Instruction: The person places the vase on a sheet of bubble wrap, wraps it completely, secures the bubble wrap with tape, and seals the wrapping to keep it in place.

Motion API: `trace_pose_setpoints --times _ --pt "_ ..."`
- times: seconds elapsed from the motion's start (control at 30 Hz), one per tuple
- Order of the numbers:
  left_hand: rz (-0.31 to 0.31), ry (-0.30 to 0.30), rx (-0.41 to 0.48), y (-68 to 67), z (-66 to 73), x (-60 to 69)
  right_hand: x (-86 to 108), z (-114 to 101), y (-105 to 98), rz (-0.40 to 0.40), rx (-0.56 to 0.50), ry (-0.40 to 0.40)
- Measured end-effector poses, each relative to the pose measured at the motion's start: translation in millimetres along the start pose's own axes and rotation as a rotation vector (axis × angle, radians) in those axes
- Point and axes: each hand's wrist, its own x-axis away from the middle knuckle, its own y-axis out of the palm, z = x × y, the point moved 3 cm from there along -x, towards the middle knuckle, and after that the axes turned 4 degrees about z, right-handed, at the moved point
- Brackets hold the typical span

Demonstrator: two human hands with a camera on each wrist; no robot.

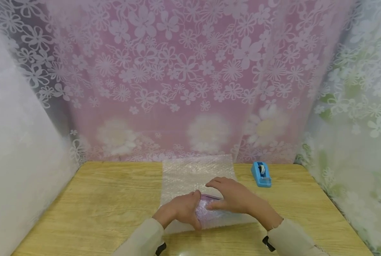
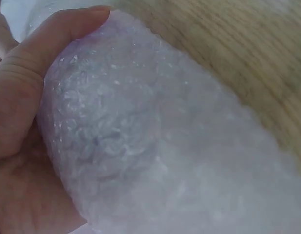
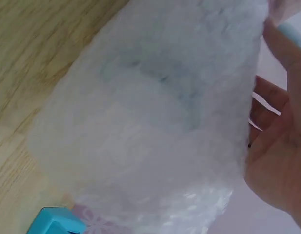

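A purple-pink item [image 1: 206, 212] lies under a layer of bubble wrap [image 1: 193, 174], near the front of the sheet. The left hand [image 1: 184, 209] grips its left end, thumb at the near edge and fingers at the far side; in the left wrist view that hand [image 2: 23, 102] curls around the wrapped end [image 2: 106, 112]. Over the right part, the right hand [image 1: 233, 196] has its thumb on the wrap and its fingers spread above the far edge. The right wrist view has this hand [image 3: 282, 122] along the edge of the wrap [image 3: 140, 126]. What the item is cannot be told.
A blue tape dispenser [image 1: 261, 175] stands on the wooden table [image 1: 113, 199] to the right of the sheet. Behind the table hangs a pink flowered curtain [image 1: 184, 78], with pale curtains at both sides.
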Motion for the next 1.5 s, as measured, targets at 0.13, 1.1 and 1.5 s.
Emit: trace_pose_setpoints --times 0.13,1.1,1.5 --pt "-0.014 0.003 0.008 -1.6 0.4 -1.9 8.5 -17.8 -1.8 0.159 0.16 -0.123" --pt "-0.159 -0.074 0.185 -14.7 -17.2 -15.7 9.8 -46.6 66.2 0.416 0.603 -0.071" --pt "-0.152 -0.046 0.199 -14.0 -21.0 -16.7 -2.4 -39.0 64.9 0.424 0.562 -0.064"
